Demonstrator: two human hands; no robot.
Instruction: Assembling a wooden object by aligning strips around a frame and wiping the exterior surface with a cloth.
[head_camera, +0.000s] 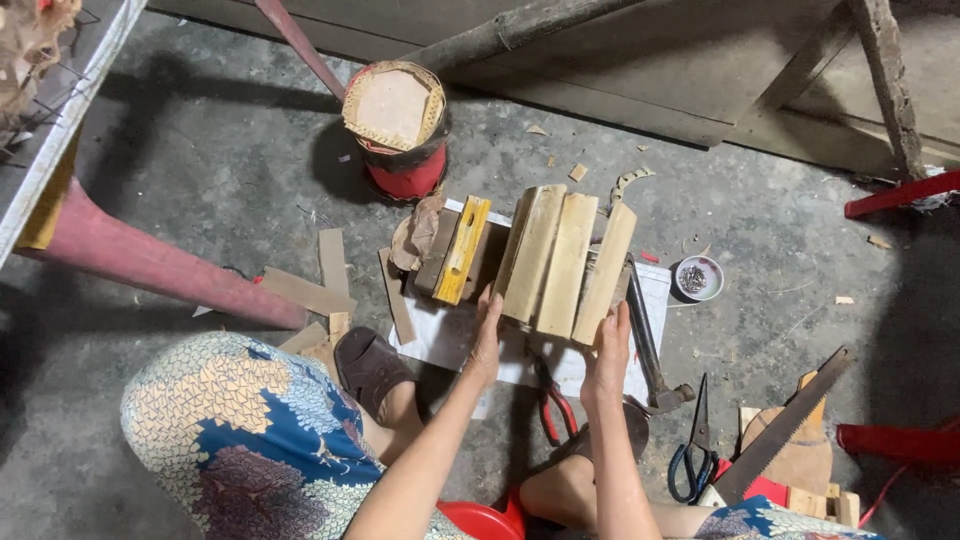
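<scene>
Both my hands grip a row of pale split bamboo pieces (560, 260) held side by side above the floor. My left hand (487, 335) clasps the lower left edge of the row. My right hand (608, 345) holds the lower right edge. Just left of the row lies a yellow bamboo strip (463, 250) on dark wooden blocks. Under the pieces is a white sheet (440, 340) spread on the concrete floor.
A red stool (398, 130) with a woven top stands behind. Red-handled pliers (550, 405), a hammer (650, 350), scissors (693, 445) and a hand saw (785, 425) lie near my feet. A small bowl of nails (698, 278) sits right. Cardboard scraps (320, 290) lie left.
</scene>
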